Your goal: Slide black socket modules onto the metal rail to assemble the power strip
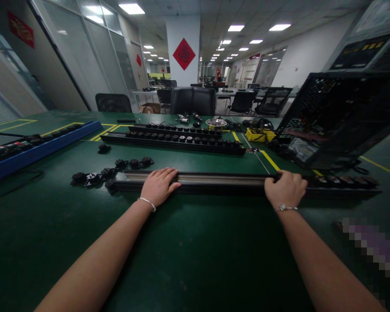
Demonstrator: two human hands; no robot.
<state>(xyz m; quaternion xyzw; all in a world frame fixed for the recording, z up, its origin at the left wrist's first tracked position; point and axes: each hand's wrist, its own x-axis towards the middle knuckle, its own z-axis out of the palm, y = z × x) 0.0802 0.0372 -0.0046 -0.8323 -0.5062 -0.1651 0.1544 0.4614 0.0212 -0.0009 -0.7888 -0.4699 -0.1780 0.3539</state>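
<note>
Fingers [167, 172] bent over a long black rail [221, 189]

Fingers of our left hand [157, 187] were partly closed across the rail, thumb along its near side; those of our right hand [287, 189] curled more tightly over it, their tips hidden. The rail lay across the green table [195, 251], running from 9 towards 3 o'clock. We judged that a push towards 9 o'clock could have scattered the loose black parts [107, 173] crowding that end, and an uneven lift could have jolted the round parts [351, 179] at 3 o'clock. Whether those sat in the same rail, we could not tell. The rail looked straight, smooth and hard, with a greyish channel along it; some loose parts showed squarish bases and knobbly, rounded tops.
</note>
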